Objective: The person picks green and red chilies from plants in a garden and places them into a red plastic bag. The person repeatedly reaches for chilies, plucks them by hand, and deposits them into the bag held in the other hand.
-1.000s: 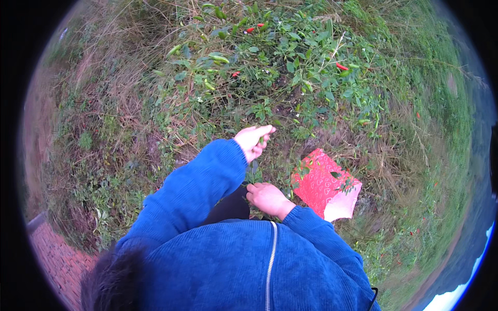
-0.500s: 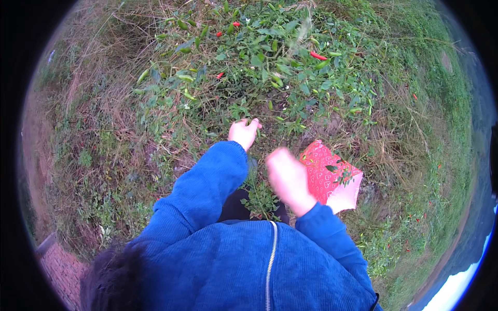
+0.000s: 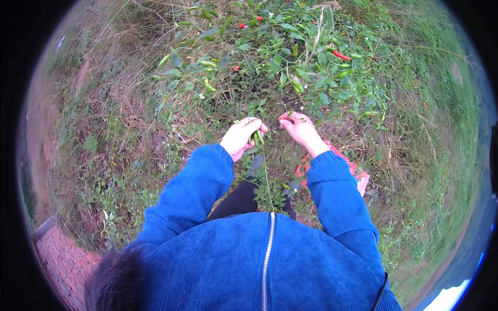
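Observation:
My left hand (image 3: 243,137) is closed around several green chili peppers (image 3: 258,137), whose tips poke out below the fingers. Just to its right, my right hand (image 3: 302,129) is pinched at the fingertips among thin stems and small leaves; what lies between the fingers is too small to make out. Beyond both hands spreads a chili plant (image 3: 282,62) bearing green pods and a few red chili peppers (image 3: 340,55). A red and pink bag with a heart pattern (image 3: 357,170) lies on the ground, mostly covered by my right forearm.
Dry grass (image 3: 104,78) and low weeds surround the plant. A leafy stalk (image 3: 268,181) rises between my legs, close to my jacket. Red brick paving (image 3: 65,259) shows at the lower left, and more chili plants (image 3: 410,238) grow at the right.
My right hand has moved up and away from beside the bag to the plant, fingers now pinched. My left hand has shifted slightly, and the green peppers in it show more clearly.

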Tool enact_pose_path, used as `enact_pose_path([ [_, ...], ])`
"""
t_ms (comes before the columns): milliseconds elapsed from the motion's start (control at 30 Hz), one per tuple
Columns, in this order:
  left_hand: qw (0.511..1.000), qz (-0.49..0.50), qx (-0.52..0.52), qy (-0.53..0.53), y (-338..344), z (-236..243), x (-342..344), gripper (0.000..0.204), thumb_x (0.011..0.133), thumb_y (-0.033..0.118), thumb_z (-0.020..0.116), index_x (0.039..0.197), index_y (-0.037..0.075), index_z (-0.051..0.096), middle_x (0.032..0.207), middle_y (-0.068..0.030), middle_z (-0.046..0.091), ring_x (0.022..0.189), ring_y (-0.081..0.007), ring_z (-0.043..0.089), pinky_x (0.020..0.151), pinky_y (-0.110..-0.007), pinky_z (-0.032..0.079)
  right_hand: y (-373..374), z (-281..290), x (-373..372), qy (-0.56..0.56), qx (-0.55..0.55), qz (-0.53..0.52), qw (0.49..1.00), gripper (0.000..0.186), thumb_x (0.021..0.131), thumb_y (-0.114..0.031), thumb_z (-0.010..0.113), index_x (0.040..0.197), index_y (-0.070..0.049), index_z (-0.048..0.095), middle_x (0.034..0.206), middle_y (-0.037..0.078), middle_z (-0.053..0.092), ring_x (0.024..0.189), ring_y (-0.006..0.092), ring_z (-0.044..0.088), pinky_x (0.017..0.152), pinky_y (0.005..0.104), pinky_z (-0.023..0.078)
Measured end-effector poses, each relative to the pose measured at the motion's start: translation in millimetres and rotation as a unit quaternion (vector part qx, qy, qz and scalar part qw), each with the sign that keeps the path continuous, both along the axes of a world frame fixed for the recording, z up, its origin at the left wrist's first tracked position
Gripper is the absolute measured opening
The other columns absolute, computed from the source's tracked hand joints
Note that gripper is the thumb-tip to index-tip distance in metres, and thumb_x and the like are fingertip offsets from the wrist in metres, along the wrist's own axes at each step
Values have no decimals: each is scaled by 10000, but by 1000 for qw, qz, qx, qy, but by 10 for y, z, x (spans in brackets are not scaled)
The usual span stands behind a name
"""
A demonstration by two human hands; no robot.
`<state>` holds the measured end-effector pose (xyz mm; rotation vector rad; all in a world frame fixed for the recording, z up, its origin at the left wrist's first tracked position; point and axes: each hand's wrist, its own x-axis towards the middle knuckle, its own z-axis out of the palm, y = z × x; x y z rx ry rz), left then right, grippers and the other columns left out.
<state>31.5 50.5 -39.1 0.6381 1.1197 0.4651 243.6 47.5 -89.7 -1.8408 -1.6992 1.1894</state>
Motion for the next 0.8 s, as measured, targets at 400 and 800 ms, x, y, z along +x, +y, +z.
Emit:
enact_pose_path([
  [400,963,-242,97,71,-193,178,54,216,893,262,553,883,56,618,706,21,565,604,-51,479,533,-227,379,-603,794,-304,315,-147,-103,932,234,868,-122,622,1053,21,624,834,34,656,726,81,594,686,233,493],
  [800,941,-216,-80,-247,227,274,284,198,936,210,488,856,71,603,815,-43,604,728,-146,569,585,-253,474,-744,827,394,-33,87,-37,995,156,754,-137,675,895,-73,694,865,105,631,815,285,611,750,363,494],
])
